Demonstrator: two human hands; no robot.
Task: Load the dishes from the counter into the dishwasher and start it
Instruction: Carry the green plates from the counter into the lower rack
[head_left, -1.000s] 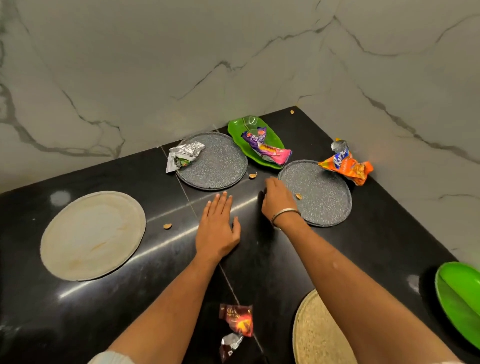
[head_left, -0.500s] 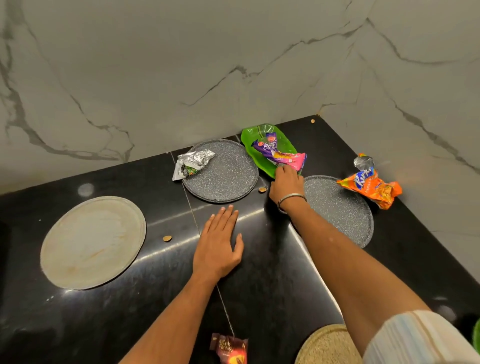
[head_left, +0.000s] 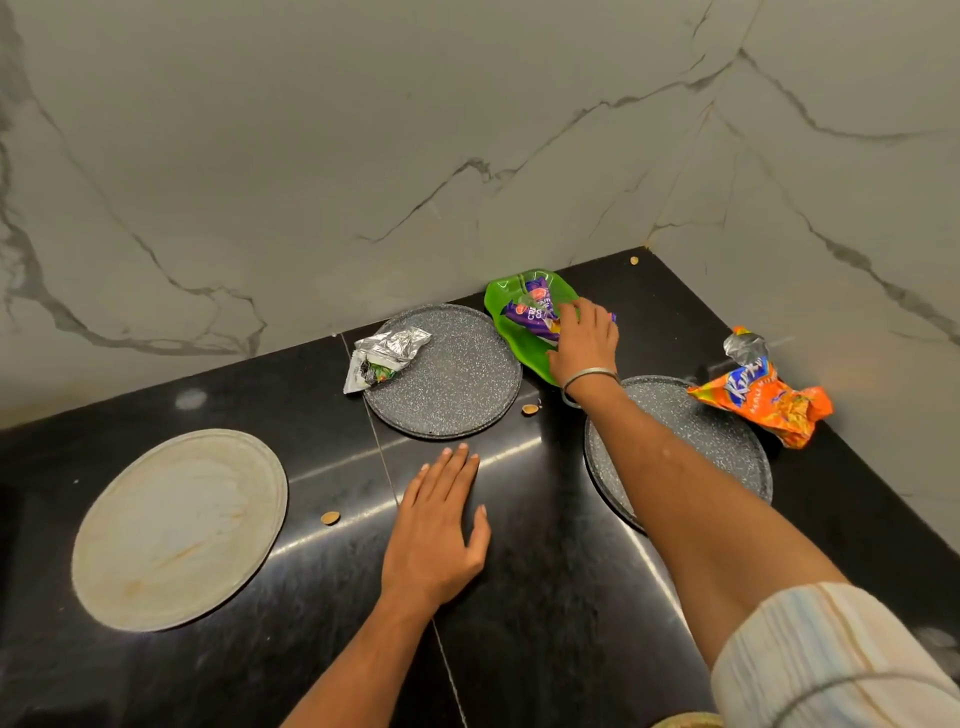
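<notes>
Your right hand (head_left: 582, 343) was stretched toward the far corner of the bench (head_left: 545, 597), lying on the purple wrapper (head_left: 530, 312) in the green plate (head_left: 511, 332); its fingers were bent down onto the wrapper, though I cannot tell whether they had truly pinched it. Your left hand (head_left: 436, 530) lay flat on the bench, fingers straight and together, holding nothing, just in front of the middle grey plate (head_left: 452, 374). A silver wrapper (head_left: 384, 356) lay across that plate's left rim. A second grey plate (head_left: 727, 441) sat under your right forearm, with an orange snack bag (head_left: 769, 400) at its far right edge. A pale round plate (head_left: 176, 525) lay toward the left edge, and small crumbs (head_left: 330, 517) dotted the bench.

The step in hand looked like clearing rubbish off the dishes before loading; no dishwasher was in view. Next, you would need a firm grip on the wrapper, lifting it clear without tipping the green plate.
</notes>
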